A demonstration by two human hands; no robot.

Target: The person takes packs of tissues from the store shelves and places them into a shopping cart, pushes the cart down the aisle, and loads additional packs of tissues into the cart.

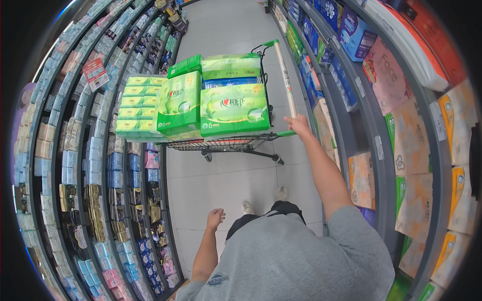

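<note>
My right hand [298, 125] grips the near end of the pale push handle [285, 77] of a shopping cart. Empty and slightly curled, my left hand [215, 219] hangs at my side above the floor. Large green tissue multipacks fill the wire cart [226, 145] above its rim. One green pack [234, 110] lies nearest the handle, with an upright green pack [178, 103] beside it. At the cart's far left end sits a clear-wrapped stack of small green tissue packs [137, 103]. Part of a blue pack [230, 82] shows between the green ones.
Shelves of small tissue packs [99, 165] line the aisle's left side, with a red-and-white sign [96, 74] sticking out. On the right, grey shelves [389, 146] hold larger tissue bags [412, 139] and a blue pack [356, 34]. Grey floor tiles [222, 177] run between them.
</note>
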